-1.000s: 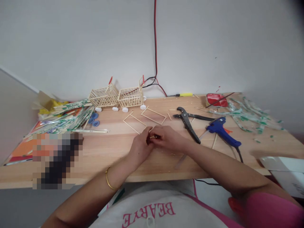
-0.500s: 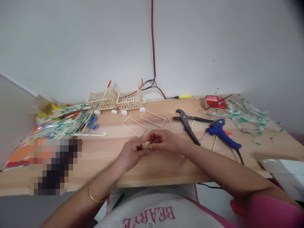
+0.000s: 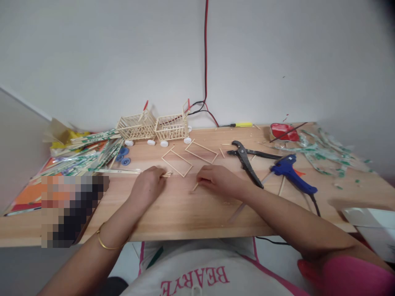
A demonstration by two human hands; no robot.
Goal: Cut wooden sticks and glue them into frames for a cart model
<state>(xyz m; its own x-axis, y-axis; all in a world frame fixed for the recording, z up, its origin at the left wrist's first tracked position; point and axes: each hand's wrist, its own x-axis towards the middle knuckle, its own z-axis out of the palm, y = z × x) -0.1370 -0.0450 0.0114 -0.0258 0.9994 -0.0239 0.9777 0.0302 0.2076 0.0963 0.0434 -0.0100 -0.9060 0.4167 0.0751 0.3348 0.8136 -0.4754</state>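
Note:
Low over the wooden table, my left hand (image 3: 148, 184) has its fingers closed around short wooden sticks (image 3: 167, 174), whose ends poke out to the right. My right hand (image 3: 217, 179) is closed too, and a single short stick (image 3: 195, 187) juts from its fingertips toward the table. Just beyond the hands lie two flat rectangular stick frames, a nearer left frame (image 3: 188, 170) and a farther right frame (image 3: 212, 160). Behind them stand two small stick-built carts, a left cart (image 3: 135, 126) and a right cart (image 3: 171, 128), with white wheels and red handles.
Black pliers (image 3: 248, 166) and a blue glue gun (image 3: 291, 172) lie to the right, with torn green-and-clear wrappers (image 3: 327, 154) beyond. Wrapped chopsticks (image 3: 92, 154) and blue wheels (image 3: 122, 156) are at left. A yellow-handled screwdriver (image 3: 243, 125) rests by the wall.
My hands have moved apart; the left went leftward with several sticks, the right now holds one stick alone. Before, both met around the bundle of short sticks.

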